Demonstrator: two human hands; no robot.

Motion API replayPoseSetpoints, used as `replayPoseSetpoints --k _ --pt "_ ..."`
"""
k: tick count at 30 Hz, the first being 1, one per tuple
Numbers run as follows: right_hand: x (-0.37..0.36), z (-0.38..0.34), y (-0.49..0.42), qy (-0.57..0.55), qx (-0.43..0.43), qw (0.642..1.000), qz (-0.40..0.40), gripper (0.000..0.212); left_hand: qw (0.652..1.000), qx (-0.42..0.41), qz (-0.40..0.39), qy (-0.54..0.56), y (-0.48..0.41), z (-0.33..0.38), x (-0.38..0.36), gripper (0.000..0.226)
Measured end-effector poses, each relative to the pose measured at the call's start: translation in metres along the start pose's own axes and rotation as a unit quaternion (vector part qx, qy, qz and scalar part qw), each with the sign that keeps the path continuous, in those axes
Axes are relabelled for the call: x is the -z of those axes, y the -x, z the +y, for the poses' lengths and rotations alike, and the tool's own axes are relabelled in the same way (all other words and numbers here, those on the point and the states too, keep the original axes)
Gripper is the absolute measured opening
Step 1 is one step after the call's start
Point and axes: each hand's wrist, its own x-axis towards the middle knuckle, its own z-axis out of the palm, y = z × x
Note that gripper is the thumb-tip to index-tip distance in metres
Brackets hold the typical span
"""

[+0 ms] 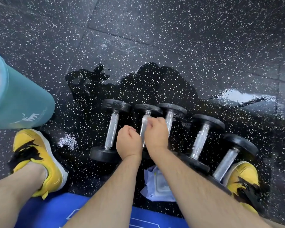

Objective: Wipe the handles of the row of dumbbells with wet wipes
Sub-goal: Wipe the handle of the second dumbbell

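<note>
Head view looks down on five dumbbells point(200, 140) lying side by side on the wet, speckled floor point(171, 46) between my yellow shoes point(38, 160); my right hand point(156, 135) hangs over the second dumbbell point(147, 109) from the left, its fingers point(153, 122) pinching a pale wipe point(145, 123) against the far part of the handle point(142, 136); my left hand point(128, 140) sits just beside it over the near part of that handle, fingers curled into a fist, and I cannot tell whether they hold anything; a pack of wipes point(156, 186) lies on the floor under my right forearm, near the dumbbells' closer ends; a teal tub point(23, 99) stands at the far left.
</note>
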Motion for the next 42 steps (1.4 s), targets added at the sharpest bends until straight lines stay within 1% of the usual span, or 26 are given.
replayPoseSetpoints --k 2,3,4,6,8,10,13,14,15,17,19,20,22,23,25,27,29,30,31,33,34,35,36,39,40,42 --pt "-0.001 -0.001 0.009 -0.030 -0.059 0.998 -0.007 0.035 1.000 -0.002 -0.005 -0.004 0.000 0.000 -0.001 0.025" --pt "0.001 -0.003 0.007 -0.060 -0.081 0.995 -0.001 0.039 1.000 -0.002 -0.006 -0.003 0.000 -0.001 -0.001 0.025" --pt "0.002 -0.004 0.000 -0.088 -0.100 0.991 0.014 0.037 1.000 -0.002 -0.003 -0.001 0.001 -0.001 -0.001 0.025" --pt "0.004 -0.008 -0.017 -0.154 -0.154 0.975 0.045 0.026 1.000 -0.001 0.001 0.003 0.001 -0.001 -0.001 0.025" --pt "0.004 -0.010 -0.024 -0.199 -0.209 0.956 0.053 0.019 1.000 0.002 0.003 0.003 0.001 0.000 0.000 0.025" --pt "0.004 -0.005 -0.017 -0.188 -0.215 0.958 0.024 0.017 1.000 0.001 0.004 0.003 0.002 0.000 0.000 0.025" --pt "0.004 0.006 -0.008 -0.114 -0.235 0.963 -0.067 0.016 1.000 0.005 0.003 0.008 0.002 0.000 0.000 0.025" --pt "0.004 0.008 -0.011 -0.097 -0.237 0.963 -0.082 0.017 1.000 0.006 0.003 0.010 0.002 0.000 -0.001 0.025" --pt "0.004 0.010 -0.015 -0.094 -0.236 0.964 -0.081 0.017 1.000 0.007 0.003 0.012 0.002 0.000 -0.001 0.025" --pt "0.006 0.009 -0.024 -0.122 -0.234 0.963 -0.046 0.015 1.000 0.004 0.005 0.011 0.002 0.000 0.000 0.025" --pt "0.004 0.007 -0.022 -0.146 -0.206 0.968 -0.008 0.016 1.000 0.003 0.009 0.006 0.001 0.001 0.000 0.025" --pt "0.002 0.008 -0.015 -0.135 -0.168 0.977 -0.007 0.022 1.000 0.005 0.007 0.005 0.001 0.000 0.000 0.025" --pt "-0.004 0.009 0.003 -0.090 -0.074 0.993 -0.037 0.036 1.000 0.007 0.001 0.014 0.000 -0.001 -0.001 0.025" --pt "-0.006 0.010 0.011 -0.069 -0.032 0.995 -0.060 0.036 1.000 0.008 -0.001 0.019 0.000 -0.002 -0.001 0.025" --pt "-0.008 0.014 0.007 -0.046 0.037 0.995 -0.076 0.020 1.000 0.006 0.000 0.027 -0.001 -0.002 0.000 0.025" --pt "-0.006 0.014 -0.011 0.031 0.110 0.991 -0.065 0.015 0.999 0.010 0.001 0.034 -0.001 -0.003 0.000 0.024" --pt "-0.004 0.014 -0.023 0.111 0.164 0.978 -0.065 0.013 0.999 0.017 0.002 0.038 -0.001 -0.003 0.000 0.024" --pt "-0.004 0.015 -0.021 0.146 0.195 0.967 -0.079 0.014 0.999 0.017 0.001 0.042 -0.001 -0.003 0.000 0.024" --pt "-0.003 0.014 -0.016 0.172 0.231 0.952 -0.103 0.014 0.999 0.016 0.000 0.049 -0.003 -0.004 0.000 0.023" --pt "-0.002 0.012 -0.002 0.217 0.308 0.910 -0.170 0.010 0.998 0.016 -0.004 0.058 -0.004 -0.005 -0.001 0.022" --pt "0.001 0.009 -0.002 0.242 0.327 0.891 -0.201 0.011 0.998 0.017 -0.004 0.061 -0.004 -0.005 -0.001 0.022" --pt "0.005 0.006 -0.008 0.257 0.328 0.884 -0.212 0.016 0.998 0.013 -0.002 0.063 -0.004 -0.006 -0.002 0.021" --pt "0.008 0.004 -0.017 0.262 0.315 0.889 -0.203 0.020 0.998 0.009 0.000 0.065 -0.004 -0.006 -0.002 0.021" --pt "0.012 -0.002 -0.025 0.239 0.243 0.926 -0.160 0.026 0.998 0.016 0.004 0.065 -0.003 -0.005 0.000 0.022" --pt "0.010 -0.001 -0.019 0.227 0.239 0.932 -0.151 0.026 0.998 0.017 0.007 0.065 -0.003 -0.004 -0.001 0.022" --pt "0.004 0.007 0.001 0.201 0.236 0.937 -0.160 0.025 0.998 0.017 0.010 0.059 -0.004 -0.005 0.000 0.022"
